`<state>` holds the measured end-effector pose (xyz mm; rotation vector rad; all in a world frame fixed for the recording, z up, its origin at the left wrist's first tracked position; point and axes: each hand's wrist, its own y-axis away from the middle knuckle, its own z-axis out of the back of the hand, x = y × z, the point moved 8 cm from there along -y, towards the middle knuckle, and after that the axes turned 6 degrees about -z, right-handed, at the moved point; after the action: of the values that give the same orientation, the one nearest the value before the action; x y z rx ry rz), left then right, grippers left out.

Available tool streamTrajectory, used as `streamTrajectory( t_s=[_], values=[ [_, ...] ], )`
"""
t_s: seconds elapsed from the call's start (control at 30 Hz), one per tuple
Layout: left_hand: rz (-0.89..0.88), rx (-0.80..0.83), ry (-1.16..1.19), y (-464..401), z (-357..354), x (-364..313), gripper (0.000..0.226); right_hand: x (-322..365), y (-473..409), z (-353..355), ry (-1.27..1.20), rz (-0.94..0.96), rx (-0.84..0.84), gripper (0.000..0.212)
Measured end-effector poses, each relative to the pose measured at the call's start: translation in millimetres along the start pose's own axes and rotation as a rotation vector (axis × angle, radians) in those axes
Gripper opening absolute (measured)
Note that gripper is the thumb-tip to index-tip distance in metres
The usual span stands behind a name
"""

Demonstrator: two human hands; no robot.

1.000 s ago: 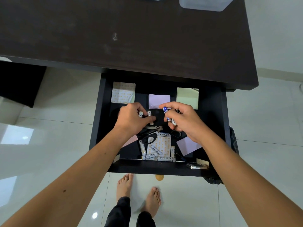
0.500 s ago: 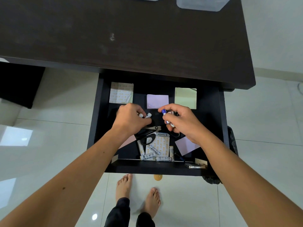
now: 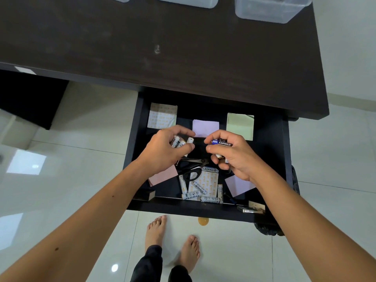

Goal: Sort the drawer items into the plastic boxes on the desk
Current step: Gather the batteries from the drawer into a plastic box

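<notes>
Both hands hover over the open black drawer (image 3: 134,139) under the dark desk (image 3: 142,47). My left hand (image 3: 162,151) grips several white batteries (image 3: 179,142) in curled fingers. My right hand (image 3: 230,153) pinches a blue-and-black battery (image 3: 221,143) between thumb and forefinger and holds more batteries under its fingers. Below the hands lie black scissors (image 3: 191,171), several loose white batteries (image 3: 201,196) and a patterned pad (image 3: 207,182). Clear plastic boxes (image 3: 270,9) stand along the desk's far edge.
Sticky-note pads lie in the drawer: patterned (image 3: 161,117), lilac (image 3: 205,128), green (image 3: 240,126), pink (image 3: 162,176) and another lilac (image 3: 238,186). A small metal object (image 3: 249,209) sits on the drawer's front right rim. Bare feet (image 3: 173,237) stand on the white tiled floor.
Both hands have lifted a little with their batteries. The right hand turned, so the blue-and-black battery now lies crosswise between thumb and forefinger. The view tilted up, showing more of the boxes.
</notes>
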<state>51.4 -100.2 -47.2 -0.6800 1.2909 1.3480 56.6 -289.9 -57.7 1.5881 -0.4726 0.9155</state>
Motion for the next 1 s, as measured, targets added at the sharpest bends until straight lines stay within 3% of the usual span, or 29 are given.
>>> streamTrajectory(
  t_s=[0.27, 0.4, 0.53, 0.63, 0.8, 0.93, 1.0],
  values=[
    [0.029, -0.023, 0.503, 22.6, 29.7, -12.6, 0.015, 7.0, -12.1, -27.1, 0.263, 0.045, 0.013, 0.028],
    [0.001, -0.008, 0.531, 28.2, 39.9, -17.2, 0.016, 19.3, -22.1, -48.6, 0.552, 0.199, 0.022, 0.018],
    [-0.027, -0.001, 0.371, 28.1, 35.6, -16.3, 0.012, 23.8, -30.6, -63.5, 0.944, 0.369, 0.021, 0.018],
    [-0.02, -0.016, 0.317, 27.5, 32.7, -11.9, 0.015, 22.1, -32.8, -62.4, 1.067, 0.428, 0.043, 0.02],
    [0.035, -0.041, 0.345, 24.9, 30.3, -3.0, 0.025, 20.0, -27.8, -53.7, 1.06, 0.448, 0.034, 0.012],
    [0.069, -0.016, 0.213, 20.7, 24.0, 2.7, 0.024, 15.9, -20.2, -25.9, 0.779, 0.297, -0.069, 0.013],
    [0.079, 0.036, 0.099, 19.5, 17.7, 7.2, 0.02, 11.8, -12.3, -13.7, 0.562, 0.234, -0.037, 0.014]
  ],
)
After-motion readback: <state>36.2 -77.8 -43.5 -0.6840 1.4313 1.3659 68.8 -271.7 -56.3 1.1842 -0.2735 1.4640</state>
